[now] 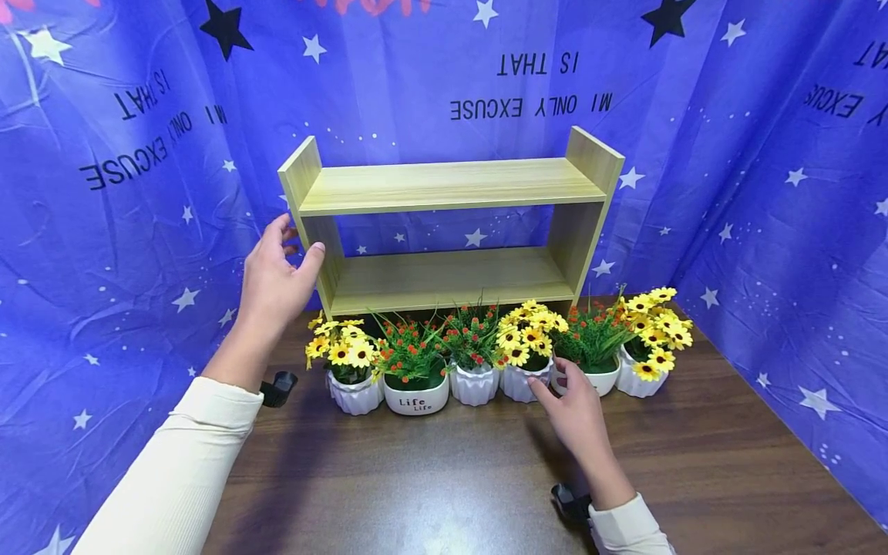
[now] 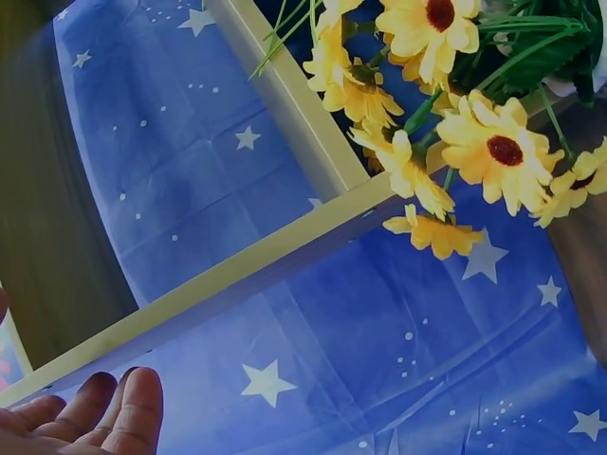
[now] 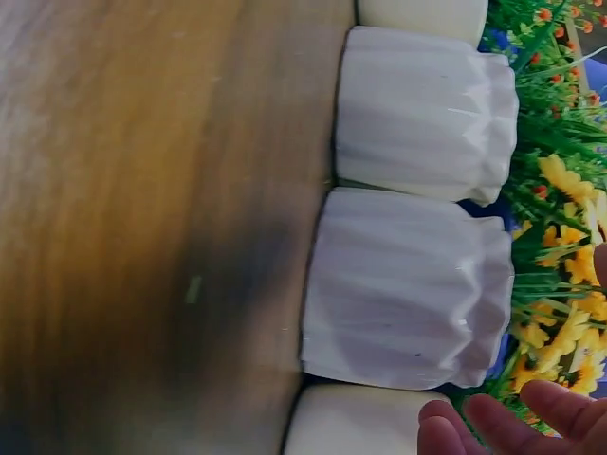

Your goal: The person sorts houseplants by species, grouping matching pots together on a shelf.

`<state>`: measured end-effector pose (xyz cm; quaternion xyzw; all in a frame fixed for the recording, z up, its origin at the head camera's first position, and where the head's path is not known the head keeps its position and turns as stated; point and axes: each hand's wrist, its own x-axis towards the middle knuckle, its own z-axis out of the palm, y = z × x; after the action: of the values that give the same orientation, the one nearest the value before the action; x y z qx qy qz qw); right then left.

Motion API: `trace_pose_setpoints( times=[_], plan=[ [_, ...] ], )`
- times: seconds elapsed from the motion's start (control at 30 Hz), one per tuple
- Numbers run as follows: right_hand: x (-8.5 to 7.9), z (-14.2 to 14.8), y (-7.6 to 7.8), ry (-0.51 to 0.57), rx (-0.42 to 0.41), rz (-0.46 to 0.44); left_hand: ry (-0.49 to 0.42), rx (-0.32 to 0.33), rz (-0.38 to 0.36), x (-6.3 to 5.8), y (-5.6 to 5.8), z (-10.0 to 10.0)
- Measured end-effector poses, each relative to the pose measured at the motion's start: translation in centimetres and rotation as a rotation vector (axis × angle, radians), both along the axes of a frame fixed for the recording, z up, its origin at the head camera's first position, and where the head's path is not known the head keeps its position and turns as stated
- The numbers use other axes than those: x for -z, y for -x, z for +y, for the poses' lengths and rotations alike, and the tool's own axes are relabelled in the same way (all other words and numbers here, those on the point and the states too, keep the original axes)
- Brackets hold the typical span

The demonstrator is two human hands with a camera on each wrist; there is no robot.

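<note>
A light wooden two-tier shelf stands behind a row of potted artificial plants. My left hand is beside the shelf's left side panel, thumb and fingers spread apart; in the left wrist view its fingers lie just below the panel's edge. My right hand reaches to a white fluted pot of yellow flowers, its thumb overlapping the pot and its fingers at the pot's right side. In the right wrist view, the fluted pot stands upright on the table, with loosely extended fingertips near its rim.
Left in the row are a pot of yellow flowers, a "Life" planter and a red-flowered pot. To the right are another white planter and a yellow-flowered pot. Blue star-printed curtain surrounds the brown table.
</note>
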<state>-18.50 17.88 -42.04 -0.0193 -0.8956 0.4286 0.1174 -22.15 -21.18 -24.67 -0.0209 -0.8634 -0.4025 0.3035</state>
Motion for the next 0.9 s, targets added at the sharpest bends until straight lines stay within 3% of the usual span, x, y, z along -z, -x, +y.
trace_pose_setpoints(
  times=[0.3, 0.57, 0.9],
  plan=[
    [1.6, 0.0, 0.7, -0.021, 0.02, -0.032, -0.035, 0.018, 0.002, 0.2, 1.0, 0.2],
    [1.6, -0.2, 1.3, -0.031, 0.038, -0.036, -0.02, 0.021, 0.022, 0.3, 1.9, 0.0],
    [2.0, -0.8, 2.1, -0.142, 0.082, 0.021, 0.012, -0.005, -0.012, 0.3, 2.4, 0.3]
  ],
)
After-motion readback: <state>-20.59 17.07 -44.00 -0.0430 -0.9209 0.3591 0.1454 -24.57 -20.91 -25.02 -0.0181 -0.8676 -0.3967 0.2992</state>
